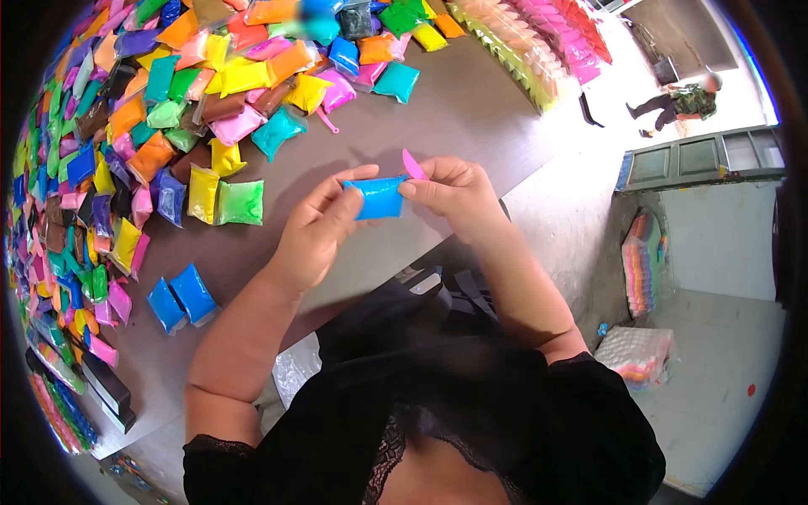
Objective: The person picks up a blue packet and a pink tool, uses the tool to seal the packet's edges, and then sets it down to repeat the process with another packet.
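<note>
Both my hands hold one small blue packet above the brown table. My left hand pinches the packet's left end with thumb and fingers. My right hand grips its right end and also has a small pink plastic tool sticking up between its fingers. Two more blue packets lie on the table near my left forearm.
A big heap of coloured packets covers the table's left and far side. Stacked rows of packets lie at the far right. Bagged bundles rest on the floor. Another person sits far off at the right.
</note>
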`<state>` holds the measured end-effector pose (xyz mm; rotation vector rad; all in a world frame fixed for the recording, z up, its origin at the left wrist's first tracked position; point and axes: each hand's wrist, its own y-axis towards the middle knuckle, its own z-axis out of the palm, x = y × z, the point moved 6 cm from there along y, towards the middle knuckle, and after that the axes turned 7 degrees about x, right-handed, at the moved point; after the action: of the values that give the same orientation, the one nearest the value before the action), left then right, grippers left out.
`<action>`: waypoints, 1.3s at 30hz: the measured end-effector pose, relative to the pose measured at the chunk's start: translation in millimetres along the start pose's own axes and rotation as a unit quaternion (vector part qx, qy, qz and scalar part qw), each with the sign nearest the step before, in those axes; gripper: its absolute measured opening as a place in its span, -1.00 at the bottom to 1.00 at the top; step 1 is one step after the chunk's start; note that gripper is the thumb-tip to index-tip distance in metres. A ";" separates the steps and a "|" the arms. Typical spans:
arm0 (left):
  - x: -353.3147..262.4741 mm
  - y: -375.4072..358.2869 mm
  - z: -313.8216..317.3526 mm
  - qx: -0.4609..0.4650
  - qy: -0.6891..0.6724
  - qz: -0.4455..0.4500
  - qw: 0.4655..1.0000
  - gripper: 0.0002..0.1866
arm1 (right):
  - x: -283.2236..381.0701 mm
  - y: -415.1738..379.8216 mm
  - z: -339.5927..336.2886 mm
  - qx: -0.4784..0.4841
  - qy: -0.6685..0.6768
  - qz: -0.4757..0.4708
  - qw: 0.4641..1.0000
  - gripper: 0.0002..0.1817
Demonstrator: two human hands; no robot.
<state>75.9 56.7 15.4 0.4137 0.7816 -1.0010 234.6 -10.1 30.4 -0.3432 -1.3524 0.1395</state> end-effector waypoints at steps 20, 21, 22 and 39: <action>-11.0 2.8 -5.3 0.041 0.041 0.082 0.995 -0.28 | -21.1 10.2 9.1 0.082 -0.142 -0.131 0.978 -0.89; -22.4 1.2 19.6 0.105 0.047 0.137 0.984 -0.16 | -23.8 8.8 8.1 0.093 -0.012 -0.102 0.990 -0.88; -18.4 1.9 22.3 0.117 0.046 0.139 0.982 -0.16 | -28.5 6.9 8.8 0.105 0.120 -0.071 0.985 -0.87; 12.3 40.2 27.3 -0.026 0.854 0.059 0.517 -0.19 | 1.4 9.6 -85.4 -0.192 -0.327 -0.291 0.878 -0.77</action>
<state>125.2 51.9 22.9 1.4424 2.4948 -0.0582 318.8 -14.4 13.6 -0.2063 -2.1076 -0.5770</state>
